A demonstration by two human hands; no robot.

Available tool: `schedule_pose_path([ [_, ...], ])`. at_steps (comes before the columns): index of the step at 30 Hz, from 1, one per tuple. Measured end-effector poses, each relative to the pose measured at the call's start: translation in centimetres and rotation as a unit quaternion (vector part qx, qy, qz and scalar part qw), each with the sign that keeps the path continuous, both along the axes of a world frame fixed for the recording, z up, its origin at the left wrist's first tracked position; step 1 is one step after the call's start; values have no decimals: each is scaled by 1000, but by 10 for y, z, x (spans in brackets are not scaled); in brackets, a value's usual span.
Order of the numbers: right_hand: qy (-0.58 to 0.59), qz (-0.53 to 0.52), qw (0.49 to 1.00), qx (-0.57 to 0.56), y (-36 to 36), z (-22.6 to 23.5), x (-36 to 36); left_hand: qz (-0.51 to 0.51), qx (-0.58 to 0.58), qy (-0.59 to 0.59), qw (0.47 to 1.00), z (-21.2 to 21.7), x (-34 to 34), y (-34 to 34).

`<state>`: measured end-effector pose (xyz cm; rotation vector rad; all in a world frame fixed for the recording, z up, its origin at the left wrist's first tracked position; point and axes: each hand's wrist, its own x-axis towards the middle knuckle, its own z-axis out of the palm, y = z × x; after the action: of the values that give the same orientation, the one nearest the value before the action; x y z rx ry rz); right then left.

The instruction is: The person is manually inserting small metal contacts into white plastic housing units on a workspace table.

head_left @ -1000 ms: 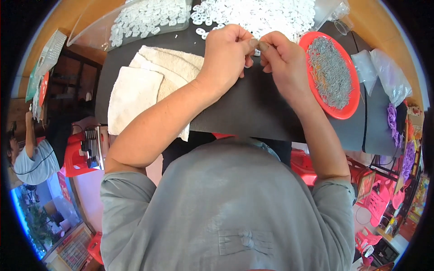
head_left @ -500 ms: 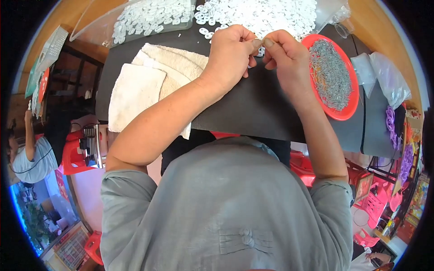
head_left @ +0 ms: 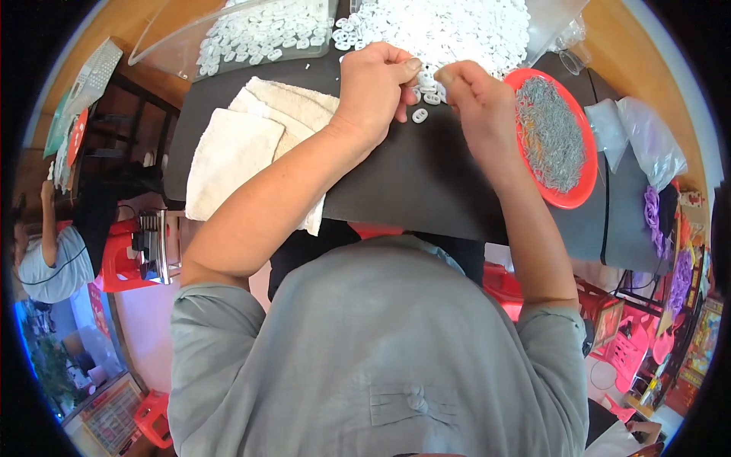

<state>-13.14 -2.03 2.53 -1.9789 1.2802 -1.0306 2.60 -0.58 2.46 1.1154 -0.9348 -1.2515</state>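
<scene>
My left hand (head_left: 375,87) is closed in a pinch, thumb against fingers, over the table; whatever is between the fingertips is too small to make out. Just to its right, my right hand (head_left: 481,99) also has its fingers pinched together, slightly smeared by motion, and its grip is hidden. A small gap separates the two hands. Between and below them lies a loose white oval plastic piece with holes (head_left: 419,116), near several similar ones. Behind the hands spreads a big heap of these white pieces (head_left: 449,30). Beside my right hand stands a red oval tray (head_left: 582,186) full of small thin metal parts.
Folded cream towels (head_left: 232,156) lie left on the dark table (head_left: 426,186). A clear bin (head_left: 316,52) of white pieces stands at the back left. Plastic bags (head_left: 647,141) and a purple strap (head_left: 652,217) are at right. Another person (head_left: 57,263) is at far left.
My hands have drawn apart from each other, the right one shifting slightly down. A loose white oval piece now shows on the table between them.
</scene>
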Motion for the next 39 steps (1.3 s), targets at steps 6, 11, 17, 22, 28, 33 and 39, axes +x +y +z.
schedule_pose_path([
  [6, 292, 85, 941, -150, 12, -5, -4, -6, 21, 29, 999, 0, 2, 0],
  [11, 321, 101, 931, -142, 11, -7, -3, 0, 28, 35, 999, 3, 2, 0],
  [17, 323, 126, 927, -142, 10, -4, -3, -18, 22, 36, 999, 1, 2, -1],
  [22, -28, 89, 984, 150, -7, 4, -19, -32, 5, 72, 997, 2, 0, 0],
  [28, -267, 60, 920, 282, -10, 15, -26, -56, 14, 69, 996, 4, -4, 5],
  [33, -284, 59, 918, 271, -9, 15, -26, -67, 12, 73, 995, 4, -6, 8],
  [39, -306, 50, 916, 256, -7, 16, -23, -63, 11, 76, 995, 5, -6, 8],
])
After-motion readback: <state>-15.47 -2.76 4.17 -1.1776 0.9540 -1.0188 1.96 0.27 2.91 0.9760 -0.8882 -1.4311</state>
